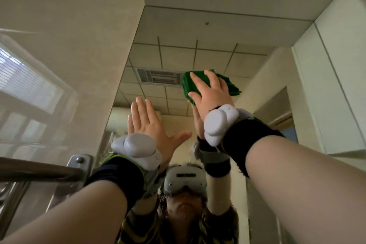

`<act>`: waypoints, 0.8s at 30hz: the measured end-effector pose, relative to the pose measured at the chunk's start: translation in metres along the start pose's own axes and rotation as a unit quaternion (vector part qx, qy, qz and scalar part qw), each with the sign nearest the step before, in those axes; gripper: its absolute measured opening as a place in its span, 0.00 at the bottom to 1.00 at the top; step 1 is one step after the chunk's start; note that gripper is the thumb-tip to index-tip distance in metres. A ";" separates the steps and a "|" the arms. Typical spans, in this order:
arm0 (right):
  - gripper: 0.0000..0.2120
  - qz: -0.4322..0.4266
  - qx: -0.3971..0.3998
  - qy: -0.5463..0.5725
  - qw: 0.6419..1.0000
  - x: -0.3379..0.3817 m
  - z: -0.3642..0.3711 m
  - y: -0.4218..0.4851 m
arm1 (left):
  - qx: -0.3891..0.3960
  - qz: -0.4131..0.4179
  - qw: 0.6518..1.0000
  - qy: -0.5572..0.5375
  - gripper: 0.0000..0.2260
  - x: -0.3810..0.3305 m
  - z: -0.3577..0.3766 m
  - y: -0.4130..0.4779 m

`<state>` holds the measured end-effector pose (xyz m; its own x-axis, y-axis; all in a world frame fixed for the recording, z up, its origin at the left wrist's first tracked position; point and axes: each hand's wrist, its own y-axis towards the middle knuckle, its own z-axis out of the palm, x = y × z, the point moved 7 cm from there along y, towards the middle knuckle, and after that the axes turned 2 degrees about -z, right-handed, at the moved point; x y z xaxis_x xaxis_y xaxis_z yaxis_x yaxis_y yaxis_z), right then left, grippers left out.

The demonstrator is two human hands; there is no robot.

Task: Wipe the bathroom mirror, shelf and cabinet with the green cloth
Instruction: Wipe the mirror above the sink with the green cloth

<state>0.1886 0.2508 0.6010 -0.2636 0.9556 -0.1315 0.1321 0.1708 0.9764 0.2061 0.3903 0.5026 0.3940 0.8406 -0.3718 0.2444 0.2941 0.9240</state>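
While both bare forearms reach up from the bottom corners of the view, each wrist carries a dark fabric band with a pale grey rounded tracker strapped on top, one on the left [136,150] and one on the right [217,123]. Beyond the trackers, the left hand [146,123] lies flat against the large wall mirror [198,55], its fingers [142,109] straight and close together, thumb spread out to the side, holding nothing. Higher and to the right, the right hand [210,95] presses the folded green cloth [187,85] against the glass. Its fingers [213,79] are spread flat over the cloth's back rather than closed round it, and the thumb rests at the cloth's lower left edge. Green folds show past the fingertips and to the right of the hand. A brushed metal rail [39,172] crosses the lower left. A white cabinet [336,65] stands right of the mirror.
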 end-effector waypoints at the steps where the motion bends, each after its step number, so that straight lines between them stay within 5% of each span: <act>1: 0.23 0.006 -0.005 -0.006 1.000 -0.007 -0.005 0.007 | -0.002 0.002 1.000 -0.001 0.57 0.001 0.002 0.001; 9: 0.22 0.046 -0.071 -0.016 0.996 -0.018 -0.010 0.010 | 0.002 0.001 1.000 0.009 0.57 0.002 0.003 0.001; 24: 0.23 -0.009 -0.034 -0.003 0.999 -0.013 -0.009 -0.055 | 0.049 -0.005 0.999 0.022 0.63 -0.005 -0.004 -0.004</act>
<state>0.1759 0.2270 0.5511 -0.2598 0.9540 -0.1496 0.0630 0.1713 0.9832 0.1996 0.3870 0.5011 0.3527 0.8571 -0.3754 0.3350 0.2589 0.9059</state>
